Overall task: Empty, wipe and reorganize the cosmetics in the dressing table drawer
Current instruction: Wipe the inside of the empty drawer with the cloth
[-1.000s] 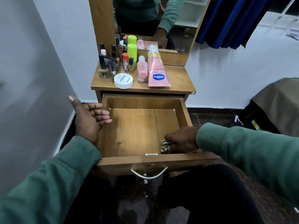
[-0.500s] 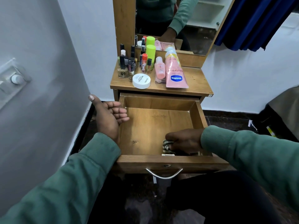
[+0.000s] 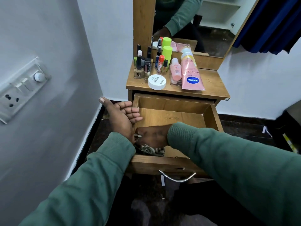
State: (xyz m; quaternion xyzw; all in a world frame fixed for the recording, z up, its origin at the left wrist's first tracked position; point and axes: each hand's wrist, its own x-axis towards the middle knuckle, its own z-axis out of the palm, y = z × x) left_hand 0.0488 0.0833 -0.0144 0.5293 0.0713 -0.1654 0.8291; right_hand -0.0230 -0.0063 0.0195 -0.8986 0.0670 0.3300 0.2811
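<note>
The wooden drawer (image 3: pixel 211 118) stands pulled out, with nothing but the cloth inside. My right hand (image 3: pixel 153 136) presses a striped cloth (image 3: pixel 151 150) into the drawer's front left corner. My left hand (image 3: pixel 121 116) rests against the drawer's left wall, fingers curled over its rim. The cosmetics stand on the dressing table top (image 3: pixel 211 82): a pink Vaseline tube (image 3: pixel 191 74), a pink bottle (image 3: pixel 175 69), a white round jar (image 3: pixel 157 82), a green bottle (image 3: pixel 167 54) and several nail polish bottles (image 3: pixel 143 66).
A mirror (image 3: pixel 192 22) rises behind the table top. A wall with a switch panel (image 3: pixel 21 88) is close on the left. A blue curtain (image 3: pixel 268 25) hangs at the upper right. The drawer's metal handle (image 3: pixel 177 177) juts toward me.
My right hand has slid the cloth leftward along the drawer's front, from the right side to the left corner. The camera view has shifted left. My left hand stays on the drawer's wall.
</note>
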